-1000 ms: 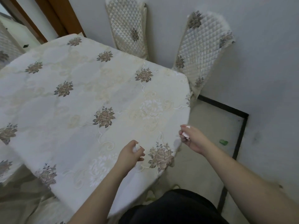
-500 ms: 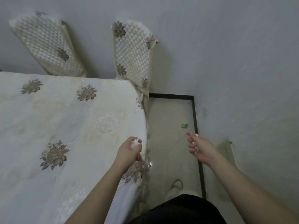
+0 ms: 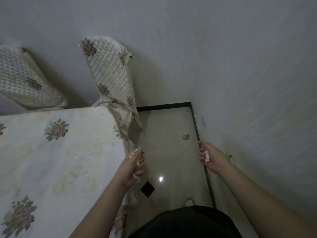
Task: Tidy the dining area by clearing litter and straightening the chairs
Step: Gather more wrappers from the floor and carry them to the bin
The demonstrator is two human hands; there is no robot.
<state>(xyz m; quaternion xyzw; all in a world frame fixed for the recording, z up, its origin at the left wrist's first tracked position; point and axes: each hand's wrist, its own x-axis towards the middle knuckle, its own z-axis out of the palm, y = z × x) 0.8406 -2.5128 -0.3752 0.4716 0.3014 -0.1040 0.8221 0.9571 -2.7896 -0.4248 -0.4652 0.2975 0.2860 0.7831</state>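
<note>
Both hands have swung off the worktop (image 3: 60,152) toward the floor gap: the left hand (image 3: 133,166) and right hand (image 3: 210,156) are each closed around a white paper scrap (image 3: 207,154), likely gathered litter. Further off, a green scrap (image 3: 185,136) lies on the floor (image 3: 164,152) beside the wall, beyond it two quilted chairs (image 3: 109,73); no writing is readable.

far chair (image 3: 25,79): cut off left | green scrap (image 3: 185,137): too small to identify

The view swings right and down since a second ago: the table (image 3: 60,160) now fills only the left side and more floor (image 3: 164,152) shows, with the green scrap (image 3: 185,136) nearer. The left hand (image 3: 133,166) moves off the tablecloth edge, over the floor.
</note>
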